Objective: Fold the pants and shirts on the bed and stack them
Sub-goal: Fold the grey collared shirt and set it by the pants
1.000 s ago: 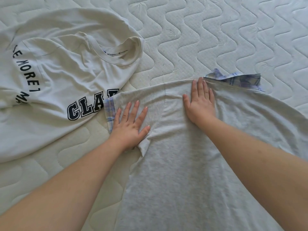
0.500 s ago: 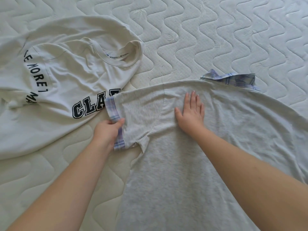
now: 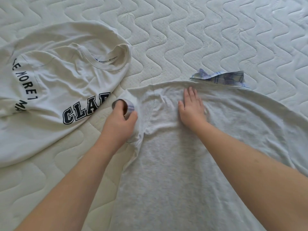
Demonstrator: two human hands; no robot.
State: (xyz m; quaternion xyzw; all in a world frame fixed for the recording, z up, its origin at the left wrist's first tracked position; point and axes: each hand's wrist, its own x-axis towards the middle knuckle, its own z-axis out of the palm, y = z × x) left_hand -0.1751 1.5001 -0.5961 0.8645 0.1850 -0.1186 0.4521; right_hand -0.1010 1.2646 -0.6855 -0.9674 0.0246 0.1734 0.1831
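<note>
My left hand (image 3: 120, 119) is gripping the plaid-trimmed sleeve cuff (image 3: 127, 105) of the grey shirt (image 3: 183, 164), fingers curled round it, while my right hand (image 3: 191, 107) is lying flat with straight fingers, pressing the shoulder down. Beyond my right fingertips the plaid collar (image 3: 221, 78) is poking out. Left of my left hand the cream lettered shirt (image 3: 58, 84) is lying crumpled on the bed (image 3: 216, 30). If I'm pulling the sleeve across too hard, the body could bunch under my palm. No containers here.

Home bedroom: bare quilted mattress (image 3: 216, 39), T-shirts (image 3: 58, 84) spread on it.
</note>
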